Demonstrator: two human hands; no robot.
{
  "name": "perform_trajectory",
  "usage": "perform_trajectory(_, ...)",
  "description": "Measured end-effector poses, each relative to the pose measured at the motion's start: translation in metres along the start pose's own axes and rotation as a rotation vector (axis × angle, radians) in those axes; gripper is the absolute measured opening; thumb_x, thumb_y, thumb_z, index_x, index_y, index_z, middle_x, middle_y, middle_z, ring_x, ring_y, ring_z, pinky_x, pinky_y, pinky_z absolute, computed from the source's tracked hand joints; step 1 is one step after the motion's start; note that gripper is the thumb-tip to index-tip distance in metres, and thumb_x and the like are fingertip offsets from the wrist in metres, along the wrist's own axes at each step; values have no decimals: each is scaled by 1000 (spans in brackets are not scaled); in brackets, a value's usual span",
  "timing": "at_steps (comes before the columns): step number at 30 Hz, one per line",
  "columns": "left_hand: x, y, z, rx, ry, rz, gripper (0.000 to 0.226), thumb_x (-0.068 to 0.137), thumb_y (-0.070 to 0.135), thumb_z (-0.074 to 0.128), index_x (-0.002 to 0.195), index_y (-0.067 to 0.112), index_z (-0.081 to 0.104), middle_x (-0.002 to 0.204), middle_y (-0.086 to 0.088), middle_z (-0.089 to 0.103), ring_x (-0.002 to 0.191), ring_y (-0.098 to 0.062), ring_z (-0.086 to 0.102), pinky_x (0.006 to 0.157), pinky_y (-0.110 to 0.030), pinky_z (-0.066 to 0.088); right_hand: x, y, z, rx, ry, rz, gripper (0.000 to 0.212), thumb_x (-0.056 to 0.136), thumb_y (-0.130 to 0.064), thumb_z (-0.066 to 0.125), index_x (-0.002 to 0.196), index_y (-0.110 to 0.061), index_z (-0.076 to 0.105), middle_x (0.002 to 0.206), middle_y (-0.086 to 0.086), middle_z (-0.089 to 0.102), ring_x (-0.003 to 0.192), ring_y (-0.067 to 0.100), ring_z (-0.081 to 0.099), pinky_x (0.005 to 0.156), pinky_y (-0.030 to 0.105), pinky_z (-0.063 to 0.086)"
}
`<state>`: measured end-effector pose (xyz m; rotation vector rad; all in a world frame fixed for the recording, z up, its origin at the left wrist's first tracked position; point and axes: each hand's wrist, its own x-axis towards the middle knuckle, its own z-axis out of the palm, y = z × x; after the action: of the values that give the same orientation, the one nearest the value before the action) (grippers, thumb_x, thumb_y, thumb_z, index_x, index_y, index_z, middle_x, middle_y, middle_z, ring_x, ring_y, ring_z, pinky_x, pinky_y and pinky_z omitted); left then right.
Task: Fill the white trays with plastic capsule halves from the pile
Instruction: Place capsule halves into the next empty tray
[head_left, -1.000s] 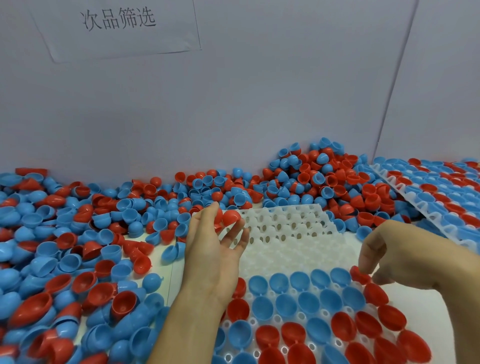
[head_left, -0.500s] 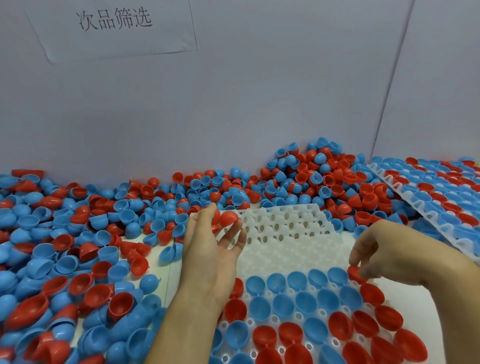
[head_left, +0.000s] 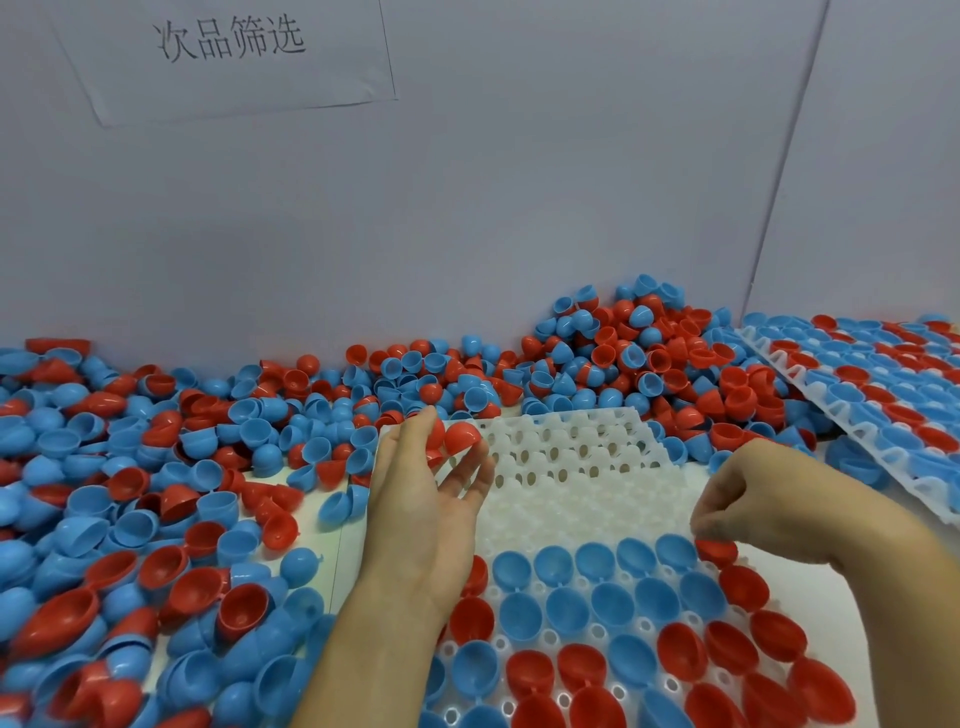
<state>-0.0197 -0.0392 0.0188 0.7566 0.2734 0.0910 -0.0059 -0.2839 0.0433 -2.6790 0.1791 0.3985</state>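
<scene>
Near tray (head_left: 582, 467): front rows filled with blue and red halves, rear rows empty. Left hand (head_left: 421, 514) gripping red halves (head_left: 460, 435). Right hand (head_left: 769, 499) pinching red half (head_left: 719, 552) at tray's right edge. Pile (head_left: 208, 467) along tabletop's rear. Second tray (head_left: 831, 410) at right, filled.

Head camera — looking forward and down, close over the tray (head_left: 571, 457).

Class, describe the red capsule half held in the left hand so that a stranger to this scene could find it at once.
Start at the white tray in the middle, whose far rows are unfilled. At its far left corner the left hand is raised, palm up. The red capsule half sits at its fingertips, dome up, lifted off the tray, unlike the halves seated in pockets or lying in the pile.
</scene>
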Motion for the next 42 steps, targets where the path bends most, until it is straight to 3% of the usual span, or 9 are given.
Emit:
perform_trajectory(5,-1,-2,0,-32,-56,-14,15,96,25,64,100,10,62,90,-9,67,65,-13,72,65,-29,59,-4,-28,7,247,319,-371,10,90,-37,67,98,-42,65,87,-15,69,77,1,66,66,17,52)
perform_trajectory(12,-2,-5,3,49,-158,-17,18,98,23,61,96,7,68,91,-14,72,80,-20,73,75,-33,61,-13,-84,43,508,343,-714,33,80,-33,78,109,-44,67,101,-21,67,91,-2,65,69,17,52)
perform_trajectory(16,-3,-7,5,103,-174,-22,27,97,23,62,109,-1,65,107,-22,72,102,-31,73,84,-38,61,-8,-89,51,553,410,-747,19,84,-22,77,98,-34,76,94,-24,72,88,-1,65,69,13,49)
perform_trajectory(22,-4,-5,6,155,-122,-36,25,97,28,63,107,5,65,88,-12,75,88,-29,77,70,-32,62,-5,-90,49,570,515,-731,32,90,-20,70,79,-49,62,73,-40,64,83,-10,64,71,5,49)
perform_trajectory(26,-4,-4,5,180,-91,-17,7,97,14,60,100,12,66,89,-11,74,82,-24,74,65,-30,59,-3,-89,51,595,525,-718,31,91,-18,69,80,-47,63,75,-33,66,81,-8,65,67,6,50)
perform_trajectory(29,-1,-2,3,250,-59,-9,19,96,4,50,99,12,67,78,-9,67,70,-18,62,60,-29,55,-2,-87,50,623,535,-704,30,91,-16,69,81,-44,65,73,-28,68,82,-8,65,68,5,49)
perform_trajectory(32,-4,1,3,326,-107,-81,16,94,20,58,87,10,68,66,-6,50,52,-12,42,51,-26,46,-2,-84,48,632,515,-699,29,90,-14,70,84,-42,68,79,-24,71,81,-6,67,71,8,52)
perform_trajectory(35,-4,1,1,457,-167,-169,32,95,41,62,102,10,66,61,-1,48,47,-10,36,48,-24,42,-3,-84,47,645,505,-698,29,90,-11,69,88,-40,70,83,-22,72,83,-3,68,73,13,54)
perform_trajectory(42,-3,3,-1,306,-259,-202,27,91,40,69,97,14,66,61,0,46,49,-9,34,46,-22,40,-2,-85,47,711,578,-671,19,90,-23,69,105,-35,69,92,-18,69,89,-1,65,71,15,54)
